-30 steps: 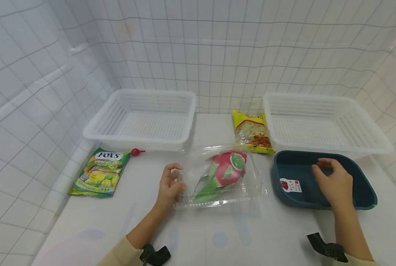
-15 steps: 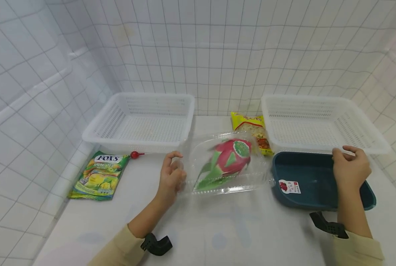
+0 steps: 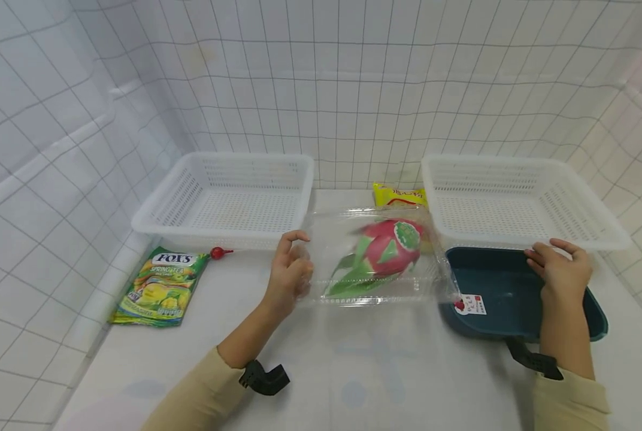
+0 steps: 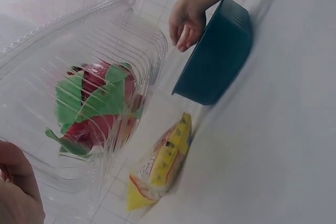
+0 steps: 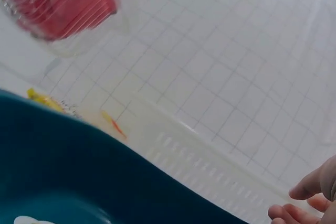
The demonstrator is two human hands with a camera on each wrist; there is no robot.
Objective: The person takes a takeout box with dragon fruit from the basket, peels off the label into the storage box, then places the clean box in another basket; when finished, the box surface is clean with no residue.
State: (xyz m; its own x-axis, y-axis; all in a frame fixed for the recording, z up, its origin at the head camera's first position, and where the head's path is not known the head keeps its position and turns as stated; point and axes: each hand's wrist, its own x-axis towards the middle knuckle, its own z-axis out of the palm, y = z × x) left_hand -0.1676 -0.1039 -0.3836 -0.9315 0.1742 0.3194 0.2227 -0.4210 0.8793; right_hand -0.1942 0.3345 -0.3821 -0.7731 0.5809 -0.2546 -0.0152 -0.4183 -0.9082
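My left hand (image 3: pixel 288 272) pinches the left edge of a clear plastic clamshell box (image 3: pixel 323 236), held up off the table. Inside the box lies a pink dragon fruit (image 3: pixel 388 248) with green scales and a green sticker. To its right stands a dark teal basin (image 3: pixel 506 326) with a white label, its near left corner partly behind the box. Over the basin's right side my right hand (image 3: pixel 566 275) hangs with loosely bent fingers and nothing between them. In the left wrist view the right hand (image 4: pixel 189 22) appears beside the basin's rim.
Two white perforated baskets, a left one (image 3: pixel 191 224) and a right one (image 3: pixel 515 239), stand along the back. A yellow food packet (image 3: pixel 391 194) sits between them, partly behind the box. At the left lie a green FOX'S bag (image 3: pixel 161 290) and a small red object (image 3: pixel 218 252).
My left hand has lifted the box with the dragon fruit and carried it right and away from me. The right hand moved right over the basin, then slightly back left.
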